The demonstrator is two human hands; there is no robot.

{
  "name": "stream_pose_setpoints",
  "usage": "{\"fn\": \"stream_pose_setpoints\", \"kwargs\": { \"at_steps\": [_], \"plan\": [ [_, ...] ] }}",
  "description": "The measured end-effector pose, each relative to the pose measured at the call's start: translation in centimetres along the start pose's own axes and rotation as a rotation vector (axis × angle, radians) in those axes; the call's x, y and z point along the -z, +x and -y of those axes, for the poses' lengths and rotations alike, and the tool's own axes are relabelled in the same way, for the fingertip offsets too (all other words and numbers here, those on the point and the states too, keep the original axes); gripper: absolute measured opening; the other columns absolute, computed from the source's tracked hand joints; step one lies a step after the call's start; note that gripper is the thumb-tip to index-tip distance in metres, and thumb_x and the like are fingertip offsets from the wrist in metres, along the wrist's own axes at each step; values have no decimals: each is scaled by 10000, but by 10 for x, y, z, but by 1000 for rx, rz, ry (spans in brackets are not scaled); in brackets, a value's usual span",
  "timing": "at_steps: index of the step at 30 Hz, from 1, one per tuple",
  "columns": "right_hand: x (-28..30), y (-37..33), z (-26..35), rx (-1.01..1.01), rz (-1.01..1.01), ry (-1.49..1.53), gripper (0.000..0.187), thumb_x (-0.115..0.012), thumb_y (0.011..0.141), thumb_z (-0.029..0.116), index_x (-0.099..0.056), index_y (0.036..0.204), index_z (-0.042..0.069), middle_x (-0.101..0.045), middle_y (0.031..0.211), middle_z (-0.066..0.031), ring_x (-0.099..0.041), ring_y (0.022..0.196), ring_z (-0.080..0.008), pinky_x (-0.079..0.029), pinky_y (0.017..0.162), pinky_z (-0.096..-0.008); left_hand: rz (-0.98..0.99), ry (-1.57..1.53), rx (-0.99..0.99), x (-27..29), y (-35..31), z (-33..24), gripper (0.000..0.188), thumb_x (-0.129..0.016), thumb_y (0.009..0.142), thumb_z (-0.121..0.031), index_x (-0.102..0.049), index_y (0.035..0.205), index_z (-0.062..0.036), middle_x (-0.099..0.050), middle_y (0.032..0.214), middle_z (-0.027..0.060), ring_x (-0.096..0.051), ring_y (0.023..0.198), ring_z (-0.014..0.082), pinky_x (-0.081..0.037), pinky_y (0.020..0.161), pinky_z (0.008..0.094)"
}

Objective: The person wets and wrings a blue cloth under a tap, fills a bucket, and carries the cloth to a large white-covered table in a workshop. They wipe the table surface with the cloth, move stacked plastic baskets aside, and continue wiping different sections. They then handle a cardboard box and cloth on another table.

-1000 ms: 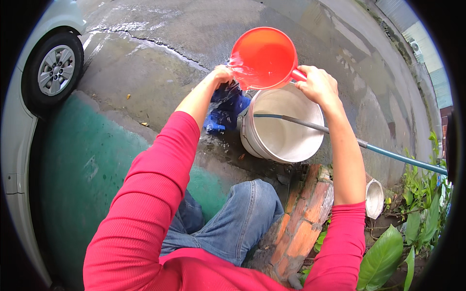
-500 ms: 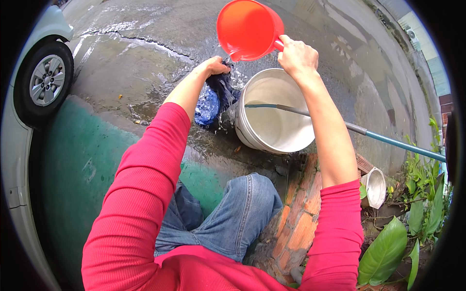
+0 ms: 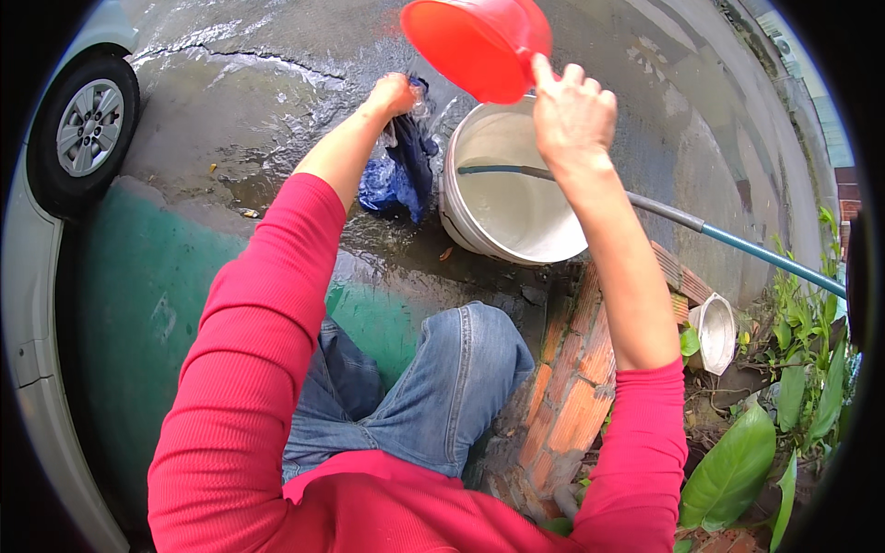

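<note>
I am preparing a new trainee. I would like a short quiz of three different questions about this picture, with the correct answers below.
1. Which hand grips the handle of the red scoop?
2. The blue-grey tube crosses the mouth of the white bucket. From which side of the picture does it come?
A) left
B) right
C) lower
3. Fill in the colour: the left hand holds a wet, cloth-like thing, dark ____ in its upper part and brighter below.

Key:
1. The right hand.
2. B
3. blue
</note>
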State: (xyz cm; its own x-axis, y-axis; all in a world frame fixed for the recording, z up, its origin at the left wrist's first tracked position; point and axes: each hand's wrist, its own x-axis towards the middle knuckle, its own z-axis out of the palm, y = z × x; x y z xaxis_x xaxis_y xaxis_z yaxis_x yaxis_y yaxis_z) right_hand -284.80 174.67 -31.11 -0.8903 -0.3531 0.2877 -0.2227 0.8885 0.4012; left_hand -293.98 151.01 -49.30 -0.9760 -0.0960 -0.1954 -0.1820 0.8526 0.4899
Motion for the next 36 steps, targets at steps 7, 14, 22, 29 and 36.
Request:
{"fn": "stream_pose_setpoints", "kwargs": {
  "at_steps": [7,14,22,29,36],
  "plan": [
    [-39,-58,-23,141,690,-85,203,-552,840,191,-732,893,115,-716,842,-95,-705,795,-225,-548,685,-358,-218,-62,-26,80,-30,-28,596,-460,914,-451,-610,1070,104,-622,1100,277,-613,1024,387,-445,934,431],
    [-227,-80,91,362,1097,-294,224,-606,813,194,-685,942,28,-667,865,-85,-626,621,-278,-454,435,-452,-157,-98,-213,195,-70,-77,387,-544,892,-365,-680,960,-9,-679,795,106,-621,682,202,-482,621,367],
    [-195,-42,51,121,973,448,542,-727,724,479,-684,1080,73,-656,1123,-156,-630,1052,-292,-492,908,-390,-206,-328,-319,232,-95,-108,365,-549,936,-347,-665,997,-6,-668,869,63,-590,753,108,-469,682,263],
    [-96,49,128,400,647,804,666,-582,898,345,-310,1402,4,-494,1269,-120,-422,1229,-258,-324,1067,-325,-120,-1140,-454,290,-98,-87,266,-511,971,-247,-630,1017,-14,-661,883,38,-595,721,110,-516,698,293],
    [-109,72,152,-363,426,2885,179,-528,907,118,-613,1002,-7,-665,914,-116,-654,794,-226,-543,723,-366,-169,-885,556,142,-142,56,496,-640,865,-391,-584,1191,-21,-589,1235,154,-534,1163,275,-346,1042,436]
  ]
}}
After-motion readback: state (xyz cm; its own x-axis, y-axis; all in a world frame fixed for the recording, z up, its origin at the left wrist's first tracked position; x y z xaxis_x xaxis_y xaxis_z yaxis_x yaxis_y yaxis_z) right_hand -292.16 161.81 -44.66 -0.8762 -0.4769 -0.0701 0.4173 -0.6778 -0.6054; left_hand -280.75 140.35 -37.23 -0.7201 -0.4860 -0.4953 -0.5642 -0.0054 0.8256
